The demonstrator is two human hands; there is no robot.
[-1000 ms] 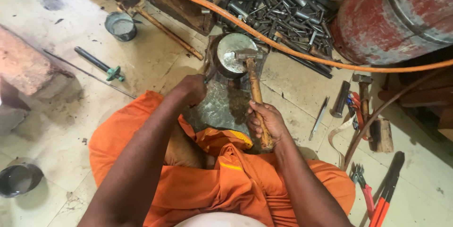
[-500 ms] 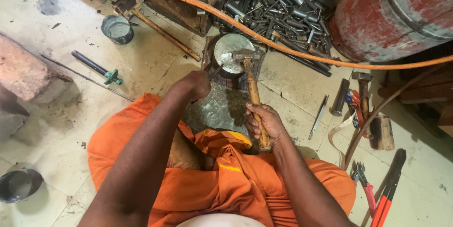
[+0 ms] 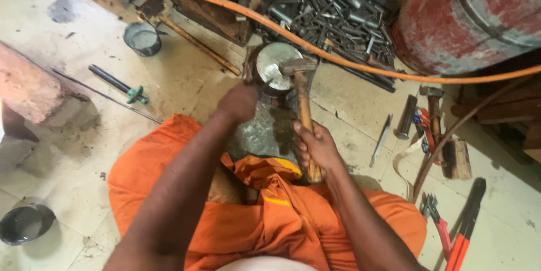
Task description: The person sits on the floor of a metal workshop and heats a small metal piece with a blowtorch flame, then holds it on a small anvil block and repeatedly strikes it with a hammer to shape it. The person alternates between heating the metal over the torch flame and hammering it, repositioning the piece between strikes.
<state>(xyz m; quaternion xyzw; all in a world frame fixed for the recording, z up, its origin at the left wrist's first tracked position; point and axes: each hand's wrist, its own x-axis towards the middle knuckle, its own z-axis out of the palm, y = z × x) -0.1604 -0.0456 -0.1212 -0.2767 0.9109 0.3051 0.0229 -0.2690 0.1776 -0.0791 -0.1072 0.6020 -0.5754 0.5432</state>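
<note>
A wooden-handled steel hammer was held in the closed grip of the right hand, its long axis pointing away, head on a round shiny metal disc. The left hand was fisted beside the disc, its contents hidden. A pale tiled floor lay beneath.

one hammer, one round metal disc, two small tins, one red drum, one orange hose.
</note>
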